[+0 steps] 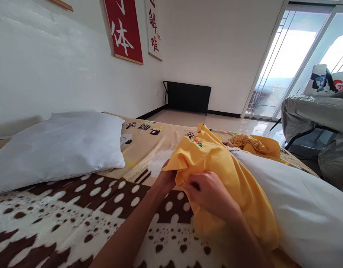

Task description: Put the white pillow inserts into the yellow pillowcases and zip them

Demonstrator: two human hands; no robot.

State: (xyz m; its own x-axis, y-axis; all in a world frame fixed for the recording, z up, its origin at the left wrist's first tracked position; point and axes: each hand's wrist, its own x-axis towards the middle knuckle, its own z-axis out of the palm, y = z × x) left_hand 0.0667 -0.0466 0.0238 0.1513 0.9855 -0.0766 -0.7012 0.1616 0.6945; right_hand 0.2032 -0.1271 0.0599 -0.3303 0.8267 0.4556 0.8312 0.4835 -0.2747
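A yellow pillowcase (221, 163) with a small embroidered flower near its far corner lies bunched in front of me. My right hand (209, 191) is closed on a fold at its near left side. My left hand (169, 178) grips the left edge, and its fingers are mostly hidden behind the cloth. A white pillow (302, 193) lies right beside the pillowcase. The yellow cloth overlaps the pillow's left side; whether any of the pillow is inside it, I cannot tell.
Another white pillow (76, 145) rests by the wall at left. A crumpled yellow cloth (252, 145) lies beyond the right pillow. Everything is on a brown and cream patterned blanket (99, 208). Covered furniture (316, 111) stands at right, and a black folded panel (188, 96) leans at the far wall.
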